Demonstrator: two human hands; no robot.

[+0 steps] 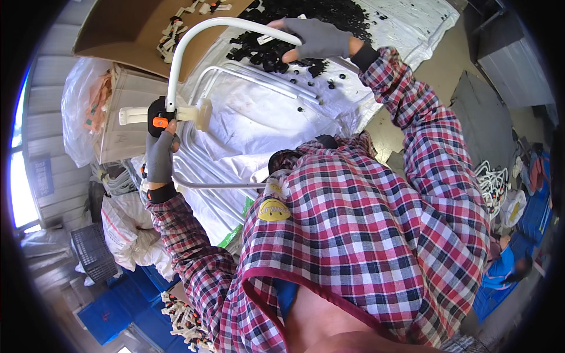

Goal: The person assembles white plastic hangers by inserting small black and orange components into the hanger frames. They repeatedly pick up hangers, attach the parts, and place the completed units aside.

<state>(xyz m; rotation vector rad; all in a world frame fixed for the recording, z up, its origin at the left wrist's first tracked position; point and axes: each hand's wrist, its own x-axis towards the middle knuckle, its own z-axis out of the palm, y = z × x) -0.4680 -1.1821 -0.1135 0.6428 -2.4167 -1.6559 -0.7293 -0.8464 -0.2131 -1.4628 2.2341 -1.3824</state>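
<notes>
A white bent metal tube (187,44) arches from a black plastic joint to the right. My left hand (160,157), in a grey fingerless glove, is closed round the black joint (158,113), its thumb by an orange button (160,122). Cream plastic arms (203,113) stick out on both sides of the joint. My right hand (318,39), gloved the same way, grips the far end of the tube between thumb and fingers; its palm side is partly hidden. Below my left hand, another thin white tube (223,185) runs toward my body.
A cardboard box (118,29) holds cream and black plastic parts. Small black pieces (329,17) lie heaped on a white sheet (406,35), beside several loose white tubes (265,82). White sacks (126,229) and a grey basket (94,253) stand left. Another person (503,265) is at far right.
</notes>
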